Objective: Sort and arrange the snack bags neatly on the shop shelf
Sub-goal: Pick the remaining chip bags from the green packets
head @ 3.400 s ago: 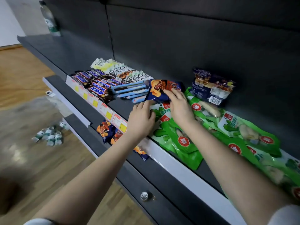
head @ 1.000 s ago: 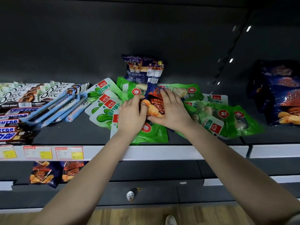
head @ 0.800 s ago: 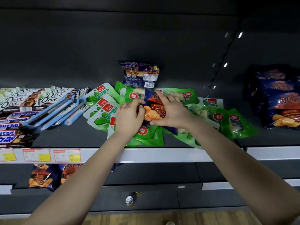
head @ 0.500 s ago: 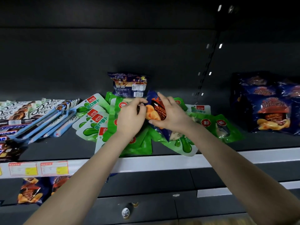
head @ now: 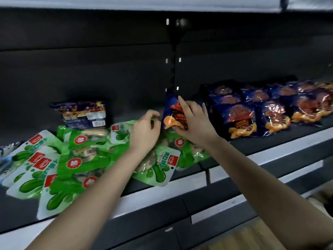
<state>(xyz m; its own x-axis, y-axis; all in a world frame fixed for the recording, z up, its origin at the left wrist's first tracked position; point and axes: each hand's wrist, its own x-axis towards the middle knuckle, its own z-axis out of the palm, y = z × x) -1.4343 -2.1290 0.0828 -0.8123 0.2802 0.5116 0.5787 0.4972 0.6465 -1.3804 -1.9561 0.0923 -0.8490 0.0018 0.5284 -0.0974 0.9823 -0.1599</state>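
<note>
Dark blue foil shows between the fingers of the right hand, which grips a small dark blue crisp bag printed with orange crisps; the thumb sits at its lower edge, the fingers curl across its front and the index finger stretches up towards its top. The bag stands upright above the right end of a loose heap of flat green and white plastic snack packets, in front of the slotted metal upright of the dark back panel. The left hand is just left of the bag, apart from it, fingers curled over the heap's far edge; whether it pinches a packet I cannot tell. Matching dark blue crisp bags lie in overlapping rows to the right on the dark shelf with a white front strip; a dark purple snack bag leans on the back panel behind the heap.
</note>
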